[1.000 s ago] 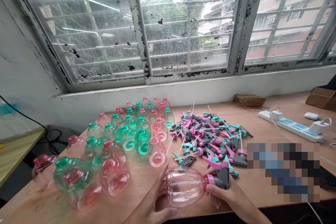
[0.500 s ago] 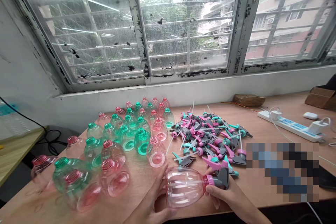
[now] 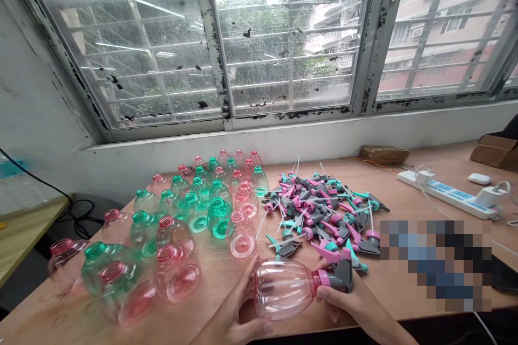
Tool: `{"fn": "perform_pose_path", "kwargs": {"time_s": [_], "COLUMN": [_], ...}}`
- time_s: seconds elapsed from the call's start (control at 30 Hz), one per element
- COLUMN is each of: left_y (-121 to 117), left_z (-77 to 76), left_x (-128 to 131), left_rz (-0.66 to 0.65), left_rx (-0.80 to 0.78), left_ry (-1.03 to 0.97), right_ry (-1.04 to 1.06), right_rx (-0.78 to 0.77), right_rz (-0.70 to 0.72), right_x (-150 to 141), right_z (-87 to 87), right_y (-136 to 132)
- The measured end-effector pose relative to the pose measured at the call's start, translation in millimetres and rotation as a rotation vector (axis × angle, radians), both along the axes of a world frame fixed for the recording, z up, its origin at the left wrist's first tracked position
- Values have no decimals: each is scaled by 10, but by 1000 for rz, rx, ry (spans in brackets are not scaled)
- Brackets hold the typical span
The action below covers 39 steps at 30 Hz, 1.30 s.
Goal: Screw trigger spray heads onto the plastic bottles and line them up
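A clear pink spray bottle (image 3: pixel 283 290) lies on its side between my hands, its base to the left. A grey and pink trigger spray head (image 3: pixel 339 275) sits on its neck, and a pale tube shows inside. My left hand (image 3: pixel 245 310) is wrapped around the base end, thumb below and fingers behind. My right hand (image 3: pixel 343 299) closes on the pink collar at the neck, thumb in front; its other fingers are partly hidden behind the bottle. Beyond the bottle lies a heap of loose trigger spray heads (image 3: pixel 319 210) in pink, teal and grey.
Several open pink and green bottles, such as a green one (image 3: pixel 219 218), stand on the left of the wooden table (image 3: pixel 226 288). At the right are a white power strip (image 3: pixel 449 194), a wrapped brown package (image 3: pixel 383 154), a cardboard box (image 3: pixel 494 150) and a pixelated patch.
The bottle has turned slightly, and its base end has shifted a little left with my left hand. My right hand stays at the neck.
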<state>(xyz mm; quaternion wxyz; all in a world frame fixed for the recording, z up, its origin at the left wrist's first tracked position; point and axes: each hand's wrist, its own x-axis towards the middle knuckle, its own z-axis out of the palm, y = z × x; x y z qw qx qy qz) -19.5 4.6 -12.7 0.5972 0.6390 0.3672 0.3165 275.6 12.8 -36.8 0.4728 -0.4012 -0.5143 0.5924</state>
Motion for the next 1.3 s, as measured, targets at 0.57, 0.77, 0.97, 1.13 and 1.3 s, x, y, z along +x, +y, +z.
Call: {"fn": "perform_pose_path", "kwargs": {"time_s": [0.57,0.77,0.97,1.13,1.3], "left_y": [16,-23,-18,25,6], "left_z": [34,65,45,-13,6], "left_x": [33,52,48,17,35], "left_rz": [-50,-28,-37,-49,-49], "left_rx": [-23,47,-7,5,37], "left_ry": [-104,-49,-91,-71,-50], "right_ry": [-29,-46,-38,-34,-41], "right_rx": [47,38,45,45,33], "right_rz": [49,53,46,44,29], "right_x": [22,22,23,24,17], "right_z": [5,16,-1,-19,-17], "right_y": [16,16,16,17,12]}}
